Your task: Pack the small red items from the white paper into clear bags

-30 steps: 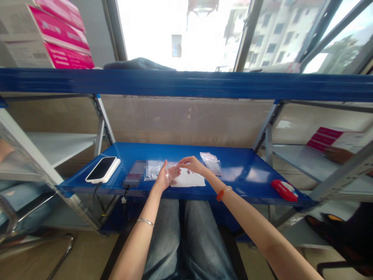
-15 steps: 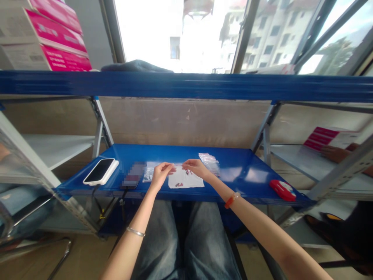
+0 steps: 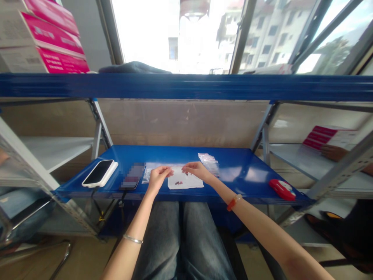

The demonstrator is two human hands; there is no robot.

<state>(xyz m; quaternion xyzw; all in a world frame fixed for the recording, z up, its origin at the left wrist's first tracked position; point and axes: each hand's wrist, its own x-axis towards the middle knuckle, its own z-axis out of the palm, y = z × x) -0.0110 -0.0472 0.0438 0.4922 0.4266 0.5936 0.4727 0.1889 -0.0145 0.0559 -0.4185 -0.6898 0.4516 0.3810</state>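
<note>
A big blue beam (image 3: 186, 87) runs across the top, with pink boxes (image 3: 43, 42) stacked above it on the left. Below it lies the blue desk (image 3: 247, 171), set between grey posts. Its front edge is right by the person's knees. The right part of the desk is mostly bare.

A white sheet (image 3: 186, 181) lies flat in the middle of the desk, near the front edge. A few small dark red bits (image 3: 178, 182) sit on it. The left hand (image 3: 157, 178) rests at the sheet's left edge, and its fingers are pressed together in a pinch at the top corner. What they pinch is too small to tell. The right hand (image 3: 198, 171) is at the sheet's top right, fingers pinched close at the edge.

A phone (image 3: 100, 173) lies well to the left, near the desk's edge. Small clear bags (image 3: 209, 161) lie just behind the right hand. A red case (image 3: 282, 189) sits far right, near the front corner. 1 other person's hand (image 3: 335, 152) rests on a pink box on the next shelf, far right.
</note>
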